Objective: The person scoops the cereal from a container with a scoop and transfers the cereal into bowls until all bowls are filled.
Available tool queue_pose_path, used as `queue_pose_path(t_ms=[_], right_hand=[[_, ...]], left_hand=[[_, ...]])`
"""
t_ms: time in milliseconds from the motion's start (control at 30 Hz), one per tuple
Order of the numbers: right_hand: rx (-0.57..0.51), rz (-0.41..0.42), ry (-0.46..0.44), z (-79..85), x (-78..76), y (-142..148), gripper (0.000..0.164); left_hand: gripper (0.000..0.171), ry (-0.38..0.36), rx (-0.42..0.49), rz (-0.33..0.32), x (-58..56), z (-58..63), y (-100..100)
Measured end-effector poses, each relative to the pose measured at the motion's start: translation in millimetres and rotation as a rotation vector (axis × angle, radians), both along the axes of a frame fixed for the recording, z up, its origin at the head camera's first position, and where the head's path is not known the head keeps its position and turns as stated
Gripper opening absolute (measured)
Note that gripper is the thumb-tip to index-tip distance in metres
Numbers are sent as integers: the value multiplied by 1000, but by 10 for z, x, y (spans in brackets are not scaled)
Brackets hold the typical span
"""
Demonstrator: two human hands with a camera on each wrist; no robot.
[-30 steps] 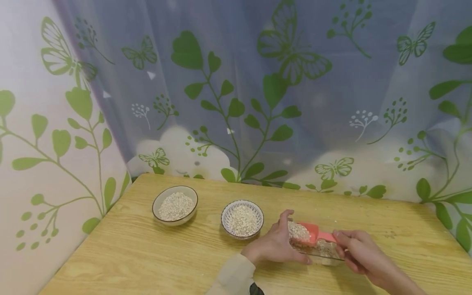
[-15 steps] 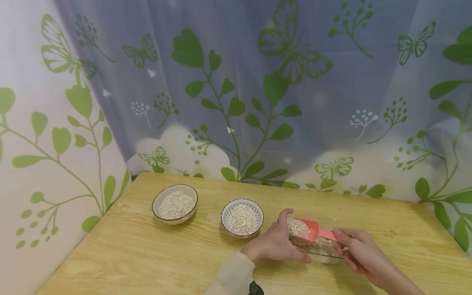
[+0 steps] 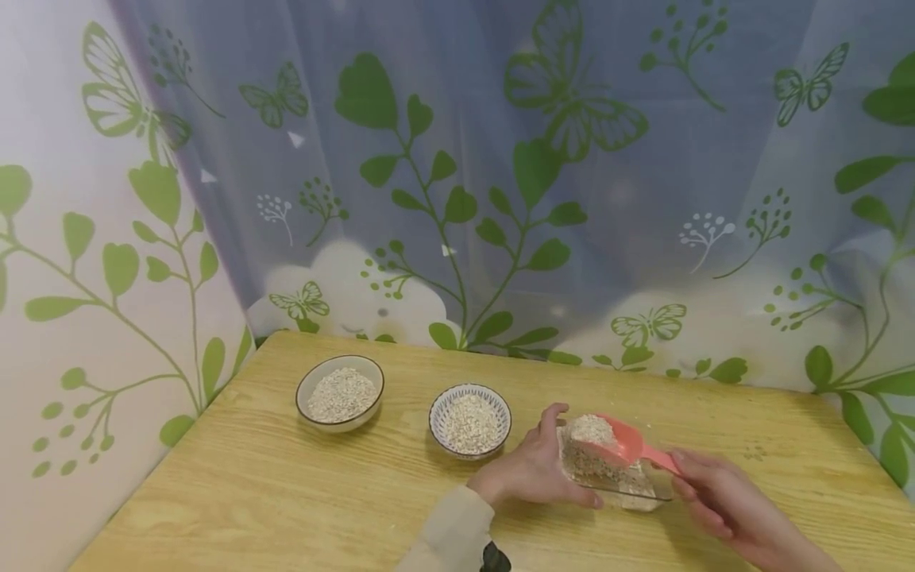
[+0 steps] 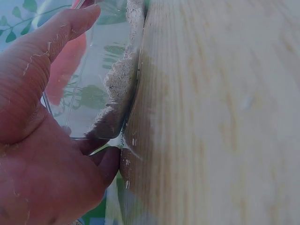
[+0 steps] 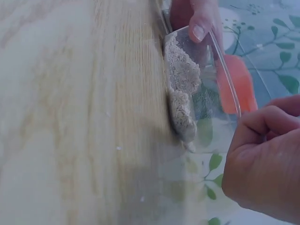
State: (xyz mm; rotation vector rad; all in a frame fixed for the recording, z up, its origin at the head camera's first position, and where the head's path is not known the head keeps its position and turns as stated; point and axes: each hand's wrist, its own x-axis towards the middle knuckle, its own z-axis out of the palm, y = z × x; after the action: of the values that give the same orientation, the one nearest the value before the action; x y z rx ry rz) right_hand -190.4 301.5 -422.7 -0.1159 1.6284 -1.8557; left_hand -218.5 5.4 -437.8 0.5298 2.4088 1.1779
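Note:
A clear plastic container [image 3: 662,492] of oat flakes stands at the right of the table. My left hand [image 3: 536,470] holds its left end, thumb along the near side and fingers round the far side. In the left wrist view the thumb [image 4: 75,23] lies against the clear wall. My right hand [image 3: 732,494] grips the handle of a red-pink scoop [image 3: 627,442] above the container. Oat flakes [image 3: 593,430] heap up in the scoop. From the right wrist, the scoop [image 5: 239,84] shows just past the container's rim, and more oats [image 5: 183,70] lie below.
Left of the container sits a small patterned bowl [image 3: 434,435] with oats in it. Farther left is a larger cream bowl [image 3: 306,417] with a dark rim, also holding oats. A leaf-and-butterfly curtain [image 3: 457,175] hangs behind the wooden table [image 3: 286,500].
My right hand has moved right and raised the scoop with its oats, uncovering more of the container. My left hand stays in place on the container. The bowls have not moved.

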Motion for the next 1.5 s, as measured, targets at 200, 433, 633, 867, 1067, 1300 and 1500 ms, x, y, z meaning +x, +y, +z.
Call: queue_pose_path(t_ms=[200, 433, 633, 867, 1067, 1300, 1500], right_hand=[[-366, 141, -89, -108, 3, 155, 53], [-660, 232, -118, -127, 28, 201, 63], [-767, 247, -122, -125, 54, 189, 69], [-810, 252, -118, -118, 75, 177, 66], [-842, 241, -126, -103, 97, 183, 67], [-857, 247, -106, -95, 110, 189, 66], [-884, 241, -113, -91, 122, 188, 65]], left_hand=[[119, 7, 0, 4, 17, 2, -1], [120, 9, 10, 6, 23, 11, -2], [121, -4, 32, -11, 13, 17, -21], [124, 16, -37, -28, 31, 185, -76], [109, 90, 32, -24, 26, 496, -229], [89, 236, 87, 89, 13, 687, -571], [84, 288, 58, 125, -25, 577, -862]])
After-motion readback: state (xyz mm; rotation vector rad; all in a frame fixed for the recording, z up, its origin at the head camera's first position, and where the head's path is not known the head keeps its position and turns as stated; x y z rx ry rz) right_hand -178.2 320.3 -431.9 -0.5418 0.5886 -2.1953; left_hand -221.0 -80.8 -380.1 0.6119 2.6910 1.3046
